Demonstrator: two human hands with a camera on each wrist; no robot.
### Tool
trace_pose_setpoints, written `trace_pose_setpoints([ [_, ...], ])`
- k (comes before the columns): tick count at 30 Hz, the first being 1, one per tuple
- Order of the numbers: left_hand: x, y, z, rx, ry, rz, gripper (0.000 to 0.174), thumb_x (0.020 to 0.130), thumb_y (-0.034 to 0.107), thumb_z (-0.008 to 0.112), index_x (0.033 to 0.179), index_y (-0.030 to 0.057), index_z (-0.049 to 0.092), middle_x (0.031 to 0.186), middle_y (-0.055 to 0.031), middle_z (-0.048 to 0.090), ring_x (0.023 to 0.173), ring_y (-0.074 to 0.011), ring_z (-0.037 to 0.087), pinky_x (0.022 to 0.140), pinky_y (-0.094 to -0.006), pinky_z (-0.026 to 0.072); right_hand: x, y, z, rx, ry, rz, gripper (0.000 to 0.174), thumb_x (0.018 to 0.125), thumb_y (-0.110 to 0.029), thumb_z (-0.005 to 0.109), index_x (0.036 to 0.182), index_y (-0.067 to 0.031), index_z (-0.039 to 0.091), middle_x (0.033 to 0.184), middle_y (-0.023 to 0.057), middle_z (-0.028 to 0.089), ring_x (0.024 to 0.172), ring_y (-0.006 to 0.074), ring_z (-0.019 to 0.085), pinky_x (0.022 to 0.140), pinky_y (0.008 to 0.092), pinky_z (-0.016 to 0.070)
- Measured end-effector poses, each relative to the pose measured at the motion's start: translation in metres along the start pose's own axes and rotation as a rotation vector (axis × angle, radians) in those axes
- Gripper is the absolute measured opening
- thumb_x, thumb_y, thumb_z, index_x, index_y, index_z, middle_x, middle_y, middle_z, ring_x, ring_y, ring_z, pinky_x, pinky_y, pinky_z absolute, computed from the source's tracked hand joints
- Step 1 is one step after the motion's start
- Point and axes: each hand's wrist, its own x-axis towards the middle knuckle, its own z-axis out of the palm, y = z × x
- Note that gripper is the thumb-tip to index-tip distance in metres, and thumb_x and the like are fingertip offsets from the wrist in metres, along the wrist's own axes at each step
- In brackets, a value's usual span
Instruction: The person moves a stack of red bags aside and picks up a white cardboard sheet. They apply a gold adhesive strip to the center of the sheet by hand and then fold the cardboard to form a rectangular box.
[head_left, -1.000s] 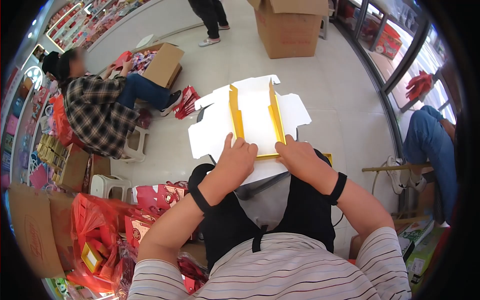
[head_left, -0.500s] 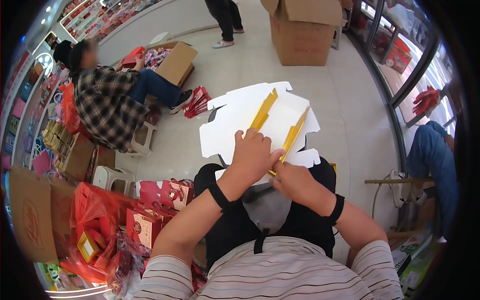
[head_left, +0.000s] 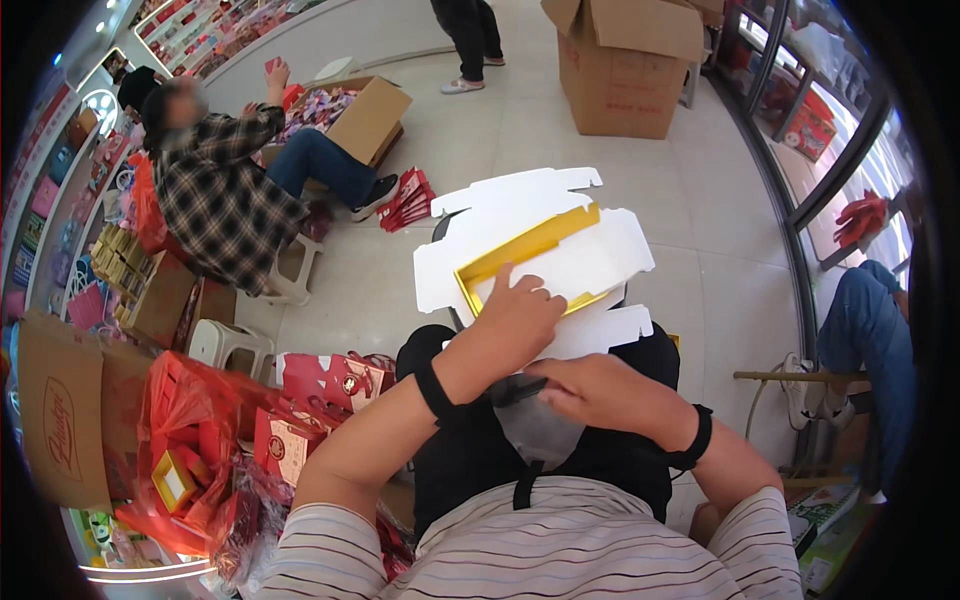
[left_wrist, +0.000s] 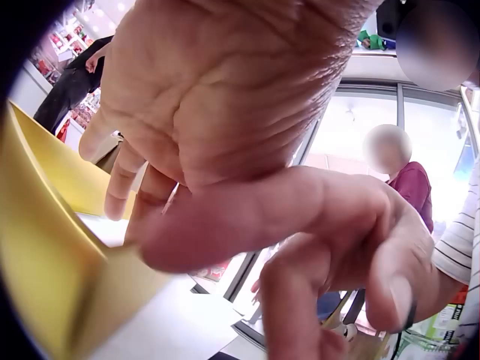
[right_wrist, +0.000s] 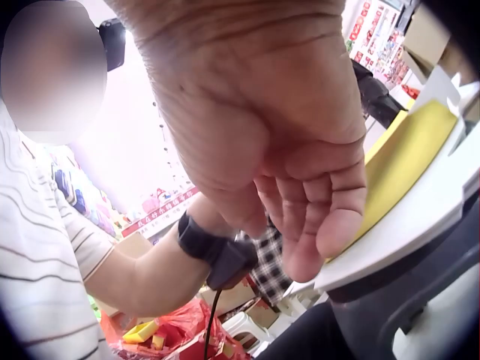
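A white die-cut card (head_left: 450, 270) lies across a dark stool between the knees, with yellow walls (head_left: 530, 245) standing up on it like a long, slanting tray. Over the tray's nearer end is my left hand (head_left: 522, 318), its index finger stretched inside the walls and the others loosely bent. In the left wrist view, its fingers reach beside a yellow wall (left_wrist: 45, 240). My right hand (head_left: 610, 395) hovers at the card's near side, fingers relaxed, holding nothing. The right wrist view has its fingertips near a yellow wall (right_wrist: 412, 150); contact cannot be told.
Red bags (head_left: 325, 380) and a red plastic bag (head_left: 185, 400) are at the left. Beyond sits a person in a checked shirt (head_left: 225, 170) by an open carton (head_left: 375, 120). A large carton (head_left: 620, 85) stands ahead; a seated person's jeans (head_left: 862, 320) are at the right.
The yellow walls have turned clockwise, and an end wall at their left now shows. My right hand has left the yellow edge and drawn back toward the body. The left hand remains over the walls.
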Motion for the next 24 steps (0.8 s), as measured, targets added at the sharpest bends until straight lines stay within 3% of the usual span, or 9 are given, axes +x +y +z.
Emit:
trace_pose_setpoints([
  [2, -0.016, -0.012, -0.010, 0.101, 0.028, 0.000, 0.019, 0.089, 0.011, 0.071, 0.108, 0.0112, 0.074, 0.109, -0.0089, 0.071, 0.141, -0.0358, 0.055, 0.125, -0.0653, 0.0284, -0.006, 0.002, -0.018, 0.047, 0.164, 0.021, 0.023, 0.101, -0.020, 0.068, 0.117, -0.0046, 0.073, 0.097, 0.0205, 0.075, 0.087, 0.0416, 0.073, 0.080, 0.0476, 0.0584],
  [3, -0.022, -0.019, -0.012, 0.123, 0.077, -0.008, 0.020, 0.088, 0.010, 0.071, 0.108, 0.0112, 0.073, 0.113, -0.0097, 0.070, 0.142, -0.0360, 0.054, 0.125, -0.0654, 0.0288, -0.006, 0.005, -0.032, 0.008, 0.258, 0.026, 0.022, 0.102, -0.014, 0.070, 0.121, -0.0022, 0.073, 0.095, 0.0149, 0.074, 0.079, 0.0260, 0.070, 0.077, 0.0354, 0.0566],
  [4, -0.028, -0.026, -0.012, 0.144, 0.124, -0.017, 0.022, 0.088, 0.008, 0.070, 0.109, 0.0113, 0.073, 0.116, -0.0105, 0.070, 0.143, -0.0362, 0.053, 0.125, -0.0654, 0.0291, -0.002, 0.016, -0.039, -0.060, 0.421, -0.030, 0.023, 0.101, -0.010, 0.070, 0.122, -0.0021, 0.073, 0.102, 0.0149, 0.074, 0.078, 0.0259, 0.068, 0.075, 0.0351, 0.0560],
  [5, -0.033, -0.034, -0.010, 0.166, 0.172, -0.026, 0.023, 0.087, 0.007, 0.069, 0.109, 0.0113, 0.073, 0.120, -0.0113, 0.069, 0.144, -0.0364, 0.052, 0.125, -0.0655, 0.0295, -0.004, 0.019, -0.052, -0.093, 0.420, 0.094, 0.027, 0.100, -0.008, 0.071, 0.126, -0.0020, 0.071, 0.115, 0.0159, 0.071, 0.094, 0.0279, 0.070, 0.084, 0.0375, 0.0568],
  [7, -0.038, -0.043, -0.004, 0.201, 0.195, -0.107, 0.037, 0.085, 0.001, 0.069, 0.120, 0.0127, 0.071, 0.144, -0.0164, 0.059, 0.151, -0.0405, 0.044, 0.125, -0.0663, 0.0304, 0.004, 0.049, -0.061, -0.448, 0.573, -0.116, 0.038, 0.097, -0.011, 0.074, 0.133, -0.0031, 0.067, 0.126, 0.0173, 0.068, 0.112, 0.0347, 0.067, 0.094, 0.0427, 0.0552],
  [10, -0.045, -0.033, -0.006, 0.132, 0.250, -0.173, 0.047, 0.084, 0.002, 0.071, 0.129, 0.0134, 0.070, 0.157, -0.0194, 0.050, 0.155, -0.0447, 0.038, 0.124, -0.0667, 0.0319, 0.011, 0.079, -0.052, -0.426, 0.491, -0.018, 0.051, 0.096, -0.010, 0.075, 0.145, -0.0037, 0.061, 0.133, 0.0183, 0.063, 0.123, 0.0357, 0.062, 0.101, 0.0436, 0.0526],
  [16, -0.068, 0.000, -0.004, -0.044, 0.165, -0.181, 0.060, 0.081, 0.023, 0.086, 0.137, 0.0134, 0.068, 0.166, -0.0239, 0.040, 0.158, -0.0505, 0.031, 0.126, -0.0650, 0.0307, 0.018, 0.069, -0.046, -0.209, 0.448, 0.242, 0.054, 0.099, -0.007, 0.063, 0.153, -0.0091, 0.058, 0.125, 0.0202, 0.069, 0.111, 0.0393, 0.069, 0.096, 0.0452, 0.0568],
  [20, -0.069, -0.006, -0.001, -0.103, 0.179, -0.174, 0.071, 0.077, 0.032, 0.093, 0.141, 0.0139, 0.067, 0.167, -0.0276, 0.038, 0.158, -0.0524, 0.030, 0.128, -0.0590, 0.0298, 0.013, 0.067, -0.033, -0.194, 0.442, 0.127, 0.055, 0.099, -0.003, 0.055, 0.153, -0.0100, 0.058, 0.133, 0.0217, 0.072, 0.110, 0.0391, 0.072, 0.097, 0.0456, 0.0580],
  [24, -0.077, -0.005, -0.010, -0.123, 0.127, -0.182, 0.075, 0.077, 0.031, 0.095, 0.143, 0.0106, 0.066, 0.169, -0.0274, 0.035, 0.158, -0.0519, 0.031, 0.127, -0.0585, 0.0322, 0.001, 0.067, -0.021, -0.175, 0.357, 0.148, 0.051, 0.099, -0.006, 0.055, 0.150, -0.0082, 0.059, 0.125, 0.0239, 0.074, 0.102, 0.0410, 0.074, 0.093, 0.0476, 0.0590],
])
